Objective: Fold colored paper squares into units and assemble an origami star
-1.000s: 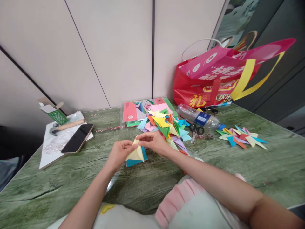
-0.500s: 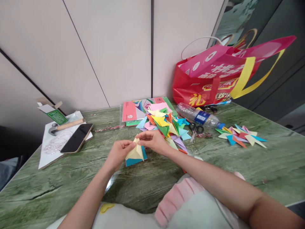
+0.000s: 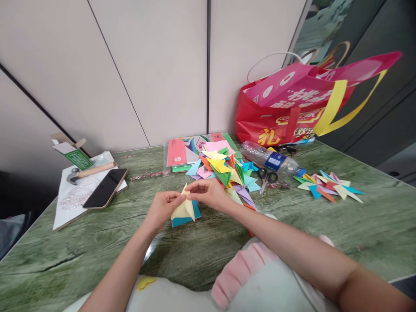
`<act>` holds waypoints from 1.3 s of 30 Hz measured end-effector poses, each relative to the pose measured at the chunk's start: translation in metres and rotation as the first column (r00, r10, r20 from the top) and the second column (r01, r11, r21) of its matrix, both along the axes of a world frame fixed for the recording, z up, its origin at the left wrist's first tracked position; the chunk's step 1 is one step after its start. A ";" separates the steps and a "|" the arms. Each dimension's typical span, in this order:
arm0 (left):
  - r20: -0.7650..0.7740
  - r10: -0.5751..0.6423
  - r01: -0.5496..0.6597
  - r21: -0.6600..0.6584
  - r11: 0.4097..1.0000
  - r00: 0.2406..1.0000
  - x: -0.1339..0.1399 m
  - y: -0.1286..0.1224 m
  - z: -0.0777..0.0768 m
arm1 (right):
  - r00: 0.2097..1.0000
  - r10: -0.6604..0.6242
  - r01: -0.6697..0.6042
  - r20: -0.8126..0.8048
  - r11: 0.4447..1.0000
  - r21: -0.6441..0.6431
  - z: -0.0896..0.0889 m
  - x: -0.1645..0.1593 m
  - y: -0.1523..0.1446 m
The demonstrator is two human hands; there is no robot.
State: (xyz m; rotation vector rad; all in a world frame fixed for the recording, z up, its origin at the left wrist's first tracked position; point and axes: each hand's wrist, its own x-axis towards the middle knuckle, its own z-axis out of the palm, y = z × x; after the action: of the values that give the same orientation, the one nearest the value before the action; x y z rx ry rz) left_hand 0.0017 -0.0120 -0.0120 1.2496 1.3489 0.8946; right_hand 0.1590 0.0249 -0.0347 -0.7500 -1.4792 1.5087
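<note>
A pale yellow sheet of folding paper (image 3: 183, 210), partly folded with its point away from me, is pinched between both hands. My left hand (image 3: 163, 208) grips its left side with thumb and fingers closed. From the right, my right hand (image 3: 208, 193) pinches the paper near its upper point. Beneath lies a blue square of paper (image 3: 182, 221) on the green table. Just beyond my right hand is a heap of folded paper pieces (image 3: 224, 167) in many colours.
Black-handled scissors (image 3: 267, 177) and a plastic bottle (image 3: 276, 160) lie right of the heap. Farther right are a folded paper star (image 3: 328, 185) and a red bag (image 3: 282, 108). At left, a phone (image 3: 104, 189), a hammer (image 3: 92, 170) and beads (image 3: 79, 194) rest on a white pad.
The yellow paper's lower part has drawn together and narrowed, with its folds shifting between my fingers. Both hands stay almost in the same place.
</note>
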 end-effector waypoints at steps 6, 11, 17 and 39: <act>0.001 0.017 -0.017 -0.001 1.000 1.000 0.000 0.001 -0.001 | 0.999 0.043 -0.043 0.008 0.999 -0.028 -0.001 0.000 0.001; 0.019 0.014 -0.014 -0.006 1.000 1.000 0.001 0.000 0.000 | 0.999 0.042 -0.042 0.012 0.999 -0.019 -0.002 0.000 0.001; 0.035 0.011 -0.011 -0.003 1.000 0.999 -0.001 0.000 -0.002 | 0.998 0.055 -0.055 0.011 0.998 -0.016 -0.002 -0.001 0.000; -0.134 -0.092 0.108 0.111 0.988 0.987 0.005 -0.002 0.000 | 0.990 -0.102 0.086 -0.098 0.983 -0.164 -0.002 -0.004 0.001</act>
State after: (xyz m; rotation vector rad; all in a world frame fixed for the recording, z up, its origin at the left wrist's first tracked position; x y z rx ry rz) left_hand 0.0071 -0.0140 -0.0125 1.4753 1.3363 0.8451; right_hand 0.1550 0.0262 -0.0369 -0.8100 -1.2389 1.5826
